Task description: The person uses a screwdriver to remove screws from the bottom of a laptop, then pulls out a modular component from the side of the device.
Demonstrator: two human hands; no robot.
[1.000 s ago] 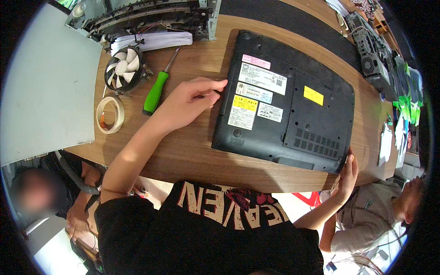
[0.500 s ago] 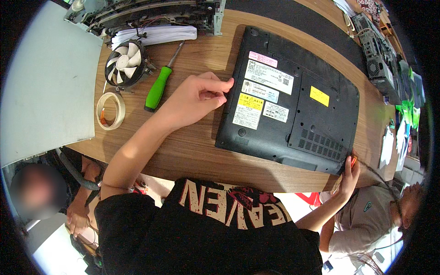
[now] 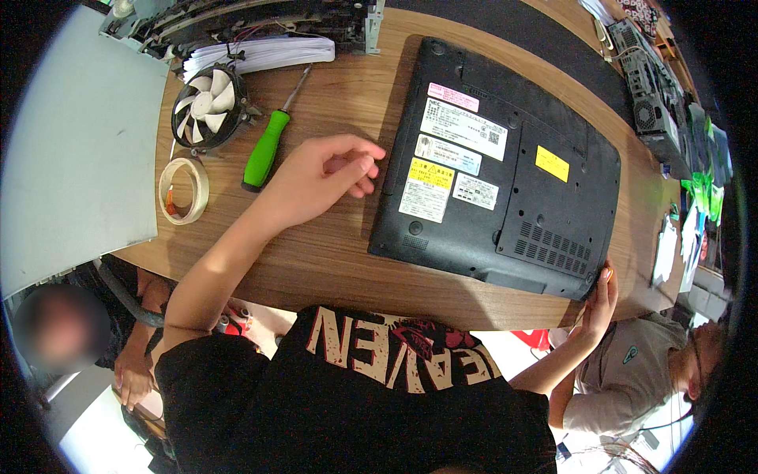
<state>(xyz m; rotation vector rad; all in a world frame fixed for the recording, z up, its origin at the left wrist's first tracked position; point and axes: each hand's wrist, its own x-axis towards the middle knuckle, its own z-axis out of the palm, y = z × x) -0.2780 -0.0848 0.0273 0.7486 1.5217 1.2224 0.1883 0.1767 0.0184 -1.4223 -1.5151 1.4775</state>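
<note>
A black laptop (image 3: 474,245) lies bottom side up on the wooden table, with several white, yellow and pink labels on its underside. Just off its left edge hovers my left hand (image 3: 320,182), its fingers loosely bent and parted from the thumb, nothing visible between them. My right hand (image 3: 602,304) grips the laptop's near right corner; some of its fingers are hidden. A small orange spot shows by its fingertips, too small to name. Left of my left hand lies a screwdriver (image 3: 264,150) with a green handle, its shaft pointing away from me.
A black fan with white blades (image 3: 207,107) and a roll of tape (image 3: 183,191) sit on the left. Beyond them are a paper stack (image 3: 276,55) and an opened machine (image 3: 260,24). A computer case (image 3: 647,103) stands far right. People sit at left and right.
My left hand has drawn back a little to the left from the laptop's edge, its fingers loosening from a near-pinch. My right hand stays at the corner, and less orange shows there.
</note>
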